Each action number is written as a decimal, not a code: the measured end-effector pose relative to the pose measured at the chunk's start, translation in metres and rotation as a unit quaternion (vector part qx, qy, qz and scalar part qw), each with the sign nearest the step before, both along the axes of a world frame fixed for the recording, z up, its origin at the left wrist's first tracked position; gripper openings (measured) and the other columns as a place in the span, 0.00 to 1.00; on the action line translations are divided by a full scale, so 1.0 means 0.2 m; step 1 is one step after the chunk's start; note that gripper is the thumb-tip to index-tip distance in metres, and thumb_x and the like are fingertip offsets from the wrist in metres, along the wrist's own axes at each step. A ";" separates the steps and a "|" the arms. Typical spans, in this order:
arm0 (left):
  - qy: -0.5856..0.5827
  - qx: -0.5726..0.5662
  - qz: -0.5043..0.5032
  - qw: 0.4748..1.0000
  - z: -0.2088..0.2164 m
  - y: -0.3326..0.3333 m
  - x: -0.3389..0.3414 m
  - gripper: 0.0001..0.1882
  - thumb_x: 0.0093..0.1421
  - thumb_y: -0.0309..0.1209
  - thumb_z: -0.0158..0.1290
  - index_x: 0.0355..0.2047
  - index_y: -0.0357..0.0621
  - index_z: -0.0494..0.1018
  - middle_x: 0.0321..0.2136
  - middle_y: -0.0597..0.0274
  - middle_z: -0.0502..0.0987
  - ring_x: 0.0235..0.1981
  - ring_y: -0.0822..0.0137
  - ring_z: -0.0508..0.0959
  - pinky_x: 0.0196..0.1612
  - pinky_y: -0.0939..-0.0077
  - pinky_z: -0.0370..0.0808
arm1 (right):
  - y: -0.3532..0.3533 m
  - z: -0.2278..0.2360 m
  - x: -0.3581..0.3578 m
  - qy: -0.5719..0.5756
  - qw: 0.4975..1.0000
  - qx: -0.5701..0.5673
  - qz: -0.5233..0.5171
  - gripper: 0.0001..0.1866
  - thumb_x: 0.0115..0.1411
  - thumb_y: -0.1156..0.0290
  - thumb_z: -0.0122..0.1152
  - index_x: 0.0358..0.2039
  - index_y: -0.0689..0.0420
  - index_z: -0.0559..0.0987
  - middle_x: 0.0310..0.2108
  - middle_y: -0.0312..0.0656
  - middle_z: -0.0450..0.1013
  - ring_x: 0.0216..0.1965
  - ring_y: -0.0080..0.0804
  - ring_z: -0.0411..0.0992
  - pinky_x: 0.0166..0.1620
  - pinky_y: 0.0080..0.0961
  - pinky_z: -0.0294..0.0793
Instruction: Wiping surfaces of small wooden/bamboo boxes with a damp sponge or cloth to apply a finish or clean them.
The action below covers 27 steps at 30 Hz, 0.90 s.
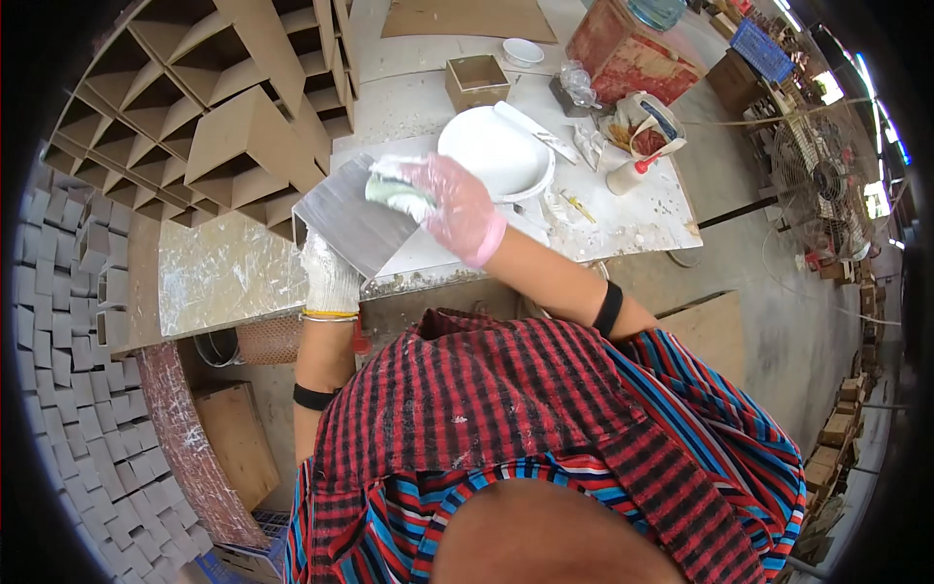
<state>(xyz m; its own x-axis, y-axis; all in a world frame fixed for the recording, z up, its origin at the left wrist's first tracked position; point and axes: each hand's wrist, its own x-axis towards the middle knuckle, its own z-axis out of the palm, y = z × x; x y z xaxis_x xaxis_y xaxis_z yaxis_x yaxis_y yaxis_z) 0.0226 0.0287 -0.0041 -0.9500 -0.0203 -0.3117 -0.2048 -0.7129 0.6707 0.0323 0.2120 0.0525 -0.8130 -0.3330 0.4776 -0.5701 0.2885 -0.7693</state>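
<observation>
My left hand [329,274], in a white knitted glove, holds up a box [355,219] with streaky grey faces over the table's front edge. The box hides most of its fingers, so I cannot tell whether they are inside it or beneath it. My right hand [457,207] wears a thin clear glove with a pink cuff, smeared with white. Its fingers are closed round a pale green sponge [394,195] with white paste on it, which lies against the box's upper face. Just beyond my right hand sits a round white basin [491,156] with a white flat strip across its rim.
Brown cardboard boxes [238,146] are stacked at the far left; many grey boxes [73,360] line the left side. On the white-splashed table [623,229] stand a small open box [477,83], a white bowl [523,52], a red-capped bottle [630,175] and a red-stained crate [632,54].
</observation>
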 end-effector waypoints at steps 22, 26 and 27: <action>0.120 0.055 -0.200 0.971 -0.50 -0.36 0.00 0.21 0.62 0.38 0.40 0.53 0.40 0.60 0.48 0.53 0.68 0.49 0.57 0.69 0.49 0.64 0.70 | -0.14 0.11 0.26 0.088 0.976 -0.024 0.200 0.20 0.53 0.67 0.58 0.47 0.55 0.74 0.48 0.42 0.70 0.45 0.40 0.69 0.48 0.32 0.69; 0.238 0.104 -0.294 0.920 -0.22 -0.15 -0.03 0.26 0.61 0.44 0.38 0.53 0.38 0.61 0.47 0.45 0.68 0.48 0.50 0.71 0.50 0.56 0.70 | 0.00 0.13 0.11 0.145 0.971 0.101 0.159 0.23 0.52 0.66 0.58 0.50 0.53 0.71 0.49 0.41 0.69 0.44 0.41 0.69 0.47 0.35 0.68; 0.237 0.122 -0.303 0.915 -0.08 -0.10 0.00 0.28 0.60 0.46 0.37 0.53 0.38 0.61 0.48 0.43 0.68 0.47 0.48 0.71 0.50 0.54 0.70 | 0.00 0.14 0.09 0.153 0.962 0.138 0.178 0.23 0.52 0.66 0.58 0.50 0.51 0.71 0.50 0.40 0.69 0.44 0.40 0.69 0.47 0.35 0.68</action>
